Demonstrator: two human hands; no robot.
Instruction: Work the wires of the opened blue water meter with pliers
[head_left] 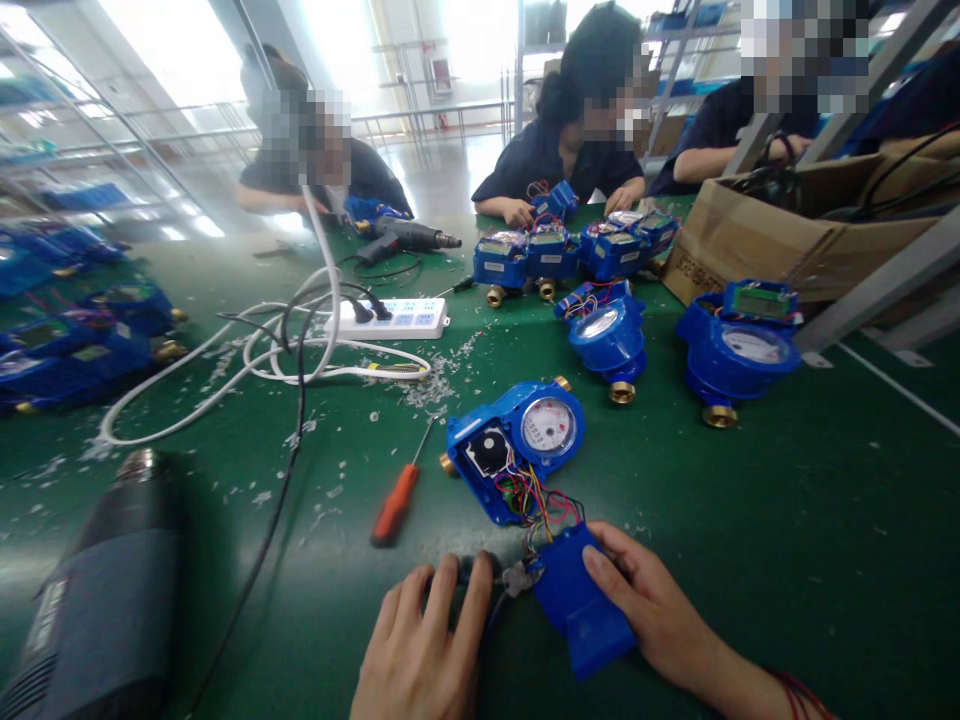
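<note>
An opened blue water meter (517, 445) lies on the green table, its dial up and coloured wires trailing from its open compartment. The wires run to a blue cover (581, 610) at the near edge. My right hand (649, 610) rests on that cover, fingers gripping its right side. My left hand (424, 640) lies just left of it, fingers curled over a small dark part with a metal connector (517, 578) beside the fingertips. An orange-handled screwdriver (397, 500) lies to the left of the meter.
A black heat gun (105, 600) lies at near left, its cord crossing the table. A white power strip (397, 318) with white cables sits mid-table. More blue meters (611, 335) (739, 350) stand behind, beside a cardboard box (780, 230). Three people sit across the table. Plastic shavings litter the surface.
</note>
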